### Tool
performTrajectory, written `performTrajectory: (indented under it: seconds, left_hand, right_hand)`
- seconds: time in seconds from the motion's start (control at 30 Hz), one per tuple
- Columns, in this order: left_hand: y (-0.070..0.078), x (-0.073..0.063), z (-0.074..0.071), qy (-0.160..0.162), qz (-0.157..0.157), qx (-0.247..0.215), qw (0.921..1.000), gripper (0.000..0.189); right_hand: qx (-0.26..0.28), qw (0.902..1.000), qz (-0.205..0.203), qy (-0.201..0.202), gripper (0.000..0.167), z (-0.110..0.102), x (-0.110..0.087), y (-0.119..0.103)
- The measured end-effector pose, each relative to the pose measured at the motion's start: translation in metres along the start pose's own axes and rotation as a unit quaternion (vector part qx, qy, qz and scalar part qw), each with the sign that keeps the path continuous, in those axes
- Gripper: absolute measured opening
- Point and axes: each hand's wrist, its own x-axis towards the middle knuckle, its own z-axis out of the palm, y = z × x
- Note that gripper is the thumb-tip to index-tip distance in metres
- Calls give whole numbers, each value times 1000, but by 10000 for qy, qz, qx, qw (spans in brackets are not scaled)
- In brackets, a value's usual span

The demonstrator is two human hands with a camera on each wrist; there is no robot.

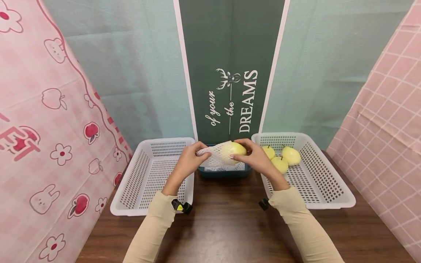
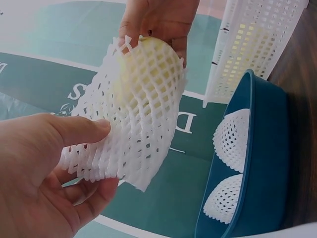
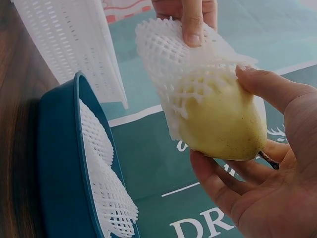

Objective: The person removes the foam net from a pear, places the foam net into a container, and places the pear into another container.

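A white foam net sleeve (image 1: 215, 155) covers part of a yellow pear (image 3: 223, 121), whose stem end sticks out bare in the right wrist view. My left hand (image 1: 191, 159) pinches the loose end of the sleeve (image 2: 131, 134) between thumb and fingers. From the other side my right hand (image 1: 260, 159) grips the pear, the thumb at the net's edge. Both hands are above a dark blue basin (image 1: 225, 175). More white foam nets (image 2: 233, 141) lie inside that basin, partly hidden by its wall.
On the left stands a white slotted basket (image 1: 119, 199) with nothing seen in it. A matching basket (image 1: 342, 201) on the right holds several yellow pears (image 1: 291, 156). Brown wooden table (image 1: 217, 219) shows in front. Printed cloths hang behind and at both sides.
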Motion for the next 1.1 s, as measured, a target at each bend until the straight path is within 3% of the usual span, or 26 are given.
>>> performTrajectory:
  seconds: [0.5, 0.83, 0.97, 1.1]
  left_hand:
    - [-2, 1, 4, 308, -263, -57, 9992, 16]
    - [-2, 3, 8, 614, -146, -154, 9979, 15]
    - [-1, 5, 12, 624, -162, -224, 9977, 15]
    - [1, 7, 15, 534, -374, -312, 9974, 19]
  right_hand:
    - [-464, 9988, 135, 102, 71, -15, 0, 5]
    - [-660, 9968, 421, 155, 74, -29, 4, 12]
    - [-786, 9961, 353, 166, 72, -34, 5, 14]
    - [-986, 9945, 324, 144, 71, -38, 4, 16]
